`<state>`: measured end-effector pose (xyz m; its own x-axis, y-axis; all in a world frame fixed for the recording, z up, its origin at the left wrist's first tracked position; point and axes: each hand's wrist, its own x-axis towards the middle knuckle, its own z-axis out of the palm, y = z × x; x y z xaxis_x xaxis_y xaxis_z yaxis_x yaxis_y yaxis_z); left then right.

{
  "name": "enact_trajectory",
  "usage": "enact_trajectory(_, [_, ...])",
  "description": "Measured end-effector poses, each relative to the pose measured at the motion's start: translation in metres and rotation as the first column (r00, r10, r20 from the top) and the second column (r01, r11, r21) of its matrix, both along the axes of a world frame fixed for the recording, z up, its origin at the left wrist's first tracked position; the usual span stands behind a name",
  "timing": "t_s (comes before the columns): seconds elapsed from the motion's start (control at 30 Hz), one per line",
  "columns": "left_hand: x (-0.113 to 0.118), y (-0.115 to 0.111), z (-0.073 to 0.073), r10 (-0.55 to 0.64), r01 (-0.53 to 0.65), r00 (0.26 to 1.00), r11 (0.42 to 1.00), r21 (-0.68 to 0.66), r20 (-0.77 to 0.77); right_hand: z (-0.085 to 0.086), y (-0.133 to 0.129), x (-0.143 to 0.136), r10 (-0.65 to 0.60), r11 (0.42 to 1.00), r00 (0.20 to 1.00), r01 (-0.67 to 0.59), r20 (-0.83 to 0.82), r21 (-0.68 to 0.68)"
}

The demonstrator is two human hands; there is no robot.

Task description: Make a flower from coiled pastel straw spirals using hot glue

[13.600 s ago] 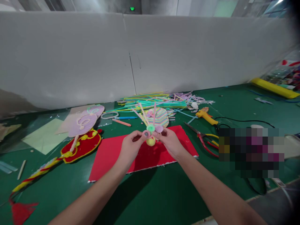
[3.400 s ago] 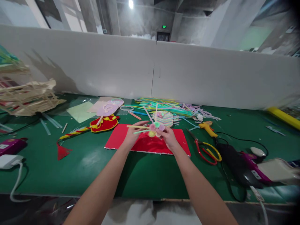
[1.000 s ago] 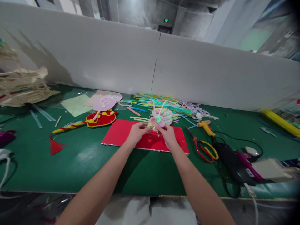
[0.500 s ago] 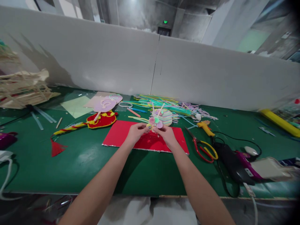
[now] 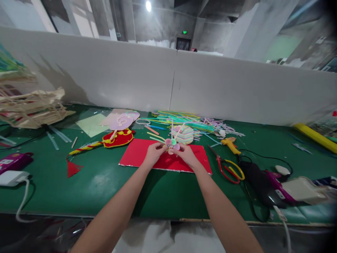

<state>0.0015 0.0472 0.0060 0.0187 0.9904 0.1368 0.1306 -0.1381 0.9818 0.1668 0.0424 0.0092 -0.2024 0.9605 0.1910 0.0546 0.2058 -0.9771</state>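
Observation:
Over a red board [image 5: 134,153] I hold a small cluster of pastel coiled discs [image 5: 173,142], pink, green and lilac, arranged like a flower. My left hand [image 5: 155,153] grips its left side between thumb and fingers. On the opposite side, my right hand [image 5: 187,154] pinches it near the lilac disc. The fingertips hide part of the cluster's lower edge. Just behind it lies a round striped piece [image 5: 186,135] with pale sticks. A few pale strips [image 5: 156,136] lie by the board's back edge.
Scissors [image 5: 228,167] and a yellow glue gun [image 5: 230,144] lie right of the board. Behind are loose coloured strips [image 5: 181,119]. A red-and-yellow tasselled ornament [image 5: 118,137] lies left. A black power adapter [image 5: 259,184] and cables sit at right, with a grey partition [image 5: 126,73] behind.
The camera view has tilted up and turned slightly left. The flower-like cluster has turned a little between my fingers, and both hands still hold it.

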Motion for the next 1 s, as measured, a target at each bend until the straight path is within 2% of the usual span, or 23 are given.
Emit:
enact_trajectory(0.23, [0.003, 0.0, 0.001, -0.055, 0.055, 0.998, 0.998, -0.033, -0.027, -0.006, 0.005, 0.0, -0.092, 0.993, 0.993, 0.087, 0.073, 0.075])
enact_trajectory(0.43, [0.004, 0.002, -0.003, -0.086, 0.089, 0.995, 0.994, -0.055, 0.047, -0.007, 0.005, 0.0, -0.178, 0.978, 0.977, 0.162, 0.118, 0.133])
enact_trajectory(0.6, [0.003, 0.001, -0.001, -0.128, 0.133, 0.988, 0.989, -0.064, 0.085, -0.011, 0.006, -0.002, -0.225, 0.968, 0.966, 0.207, 0.126, 0.144])
enact_trajectory(0.8, [0.004, -0.001, 0.002, -0.103, 0.108, 0.991, 0.992, -0.057, 0.084, -0.01, 0.005, -0.004, -0.218, 0.971, 0.968, 0.202, 0.126, 0.131])
enact_trajectory(1.0, [0.003, 0.002, 0.001, 0.025, -0.022, 0.994, 0.999, -0.029, 0.106, -0.008, 0.004, -0.005, -0.194, 0.978, 0.976, 0.185, 0.102, 0.095])
